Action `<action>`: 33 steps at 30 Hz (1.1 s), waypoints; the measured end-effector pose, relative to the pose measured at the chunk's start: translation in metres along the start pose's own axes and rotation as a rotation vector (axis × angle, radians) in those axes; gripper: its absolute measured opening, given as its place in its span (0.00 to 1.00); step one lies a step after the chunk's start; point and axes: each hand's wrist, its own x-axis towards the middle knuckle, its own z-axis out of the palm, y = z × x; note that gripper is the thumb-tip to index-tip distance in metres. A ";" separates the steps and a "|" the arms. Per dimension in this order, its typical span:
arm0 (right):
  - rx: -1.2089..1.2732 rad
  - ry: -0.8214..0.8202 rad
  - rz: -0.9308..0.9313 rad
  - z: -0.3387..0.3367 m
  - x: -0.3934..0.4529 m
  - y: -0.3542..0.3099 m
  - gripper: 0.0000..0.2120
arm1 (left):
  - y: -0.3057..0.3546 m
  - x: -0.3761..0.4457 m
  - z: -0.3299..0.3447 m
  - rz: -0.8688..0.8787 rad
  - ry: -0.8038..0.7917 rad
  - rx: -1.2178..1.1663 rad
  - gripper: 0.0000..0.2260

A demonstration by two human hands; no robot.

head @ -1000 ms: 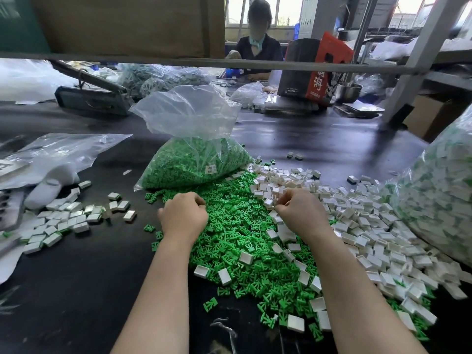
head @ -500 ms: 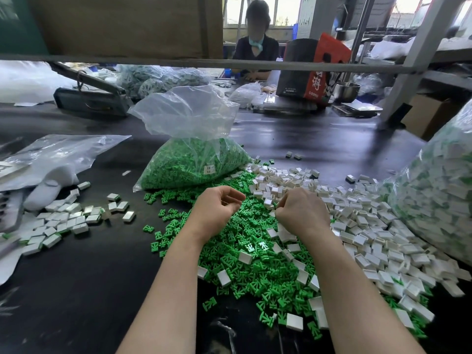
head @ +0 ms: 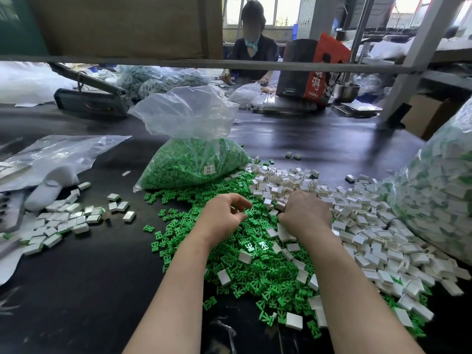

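A loose heap of small green plastic pieces [head: 255, 264] covers the black table in front of me. A spread of white rectangular shells [head: 370, 226] lies to its right. My left hand [head: 224, 215] hovers over the green heap with its fingers curled toward the right hand. Whether a green piece sits in its fingertips is not visible. My right hand [head: 304, 213] is knuckles-up at the border of the two heaps, its fingers curled down round a white shell [head: 279, 206]. The two hands are a few centimetres apart.
An open clear bag of green pieces [head: 194, 164] stands just behind the hands. A large bag of white shells [head: 439, 200] bulges at the right. White shells with green showing at their edges [head: 66, 221] lie at the left beside flat plastic bags [head: 58, 152]. Another person [head: 252, 47] works across the table.
My left hand has lifted off the green heap, turned and moved right toward the right hand. The right hand has stayed in place.
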 end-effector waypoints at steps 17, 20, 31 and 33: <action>1.166 -0.138 -0.057 -0.004 -0.005 -0.019 0.09 | 0.011 -0.003 0.007 0.219 0.181 -0.217 0.08; 1.229 -0.176 -0.048 -0.004 -0.004 -0.018 0.08 | 0.011 -0.004 0.004 0.242 0.229 -0.339 0.06; 0.323 -0.217 -0.313 0.007 -0.007 -0.022 0.12 | 0.003 -0.003 -0.005 0.166 0.240 -0.798 0.09; 0.289 -0.197 -0.335 0.008 -0.006 -0.023 0.07 | 0.004 -0.003 -0.006 0.170 0.230 -0.845 0.07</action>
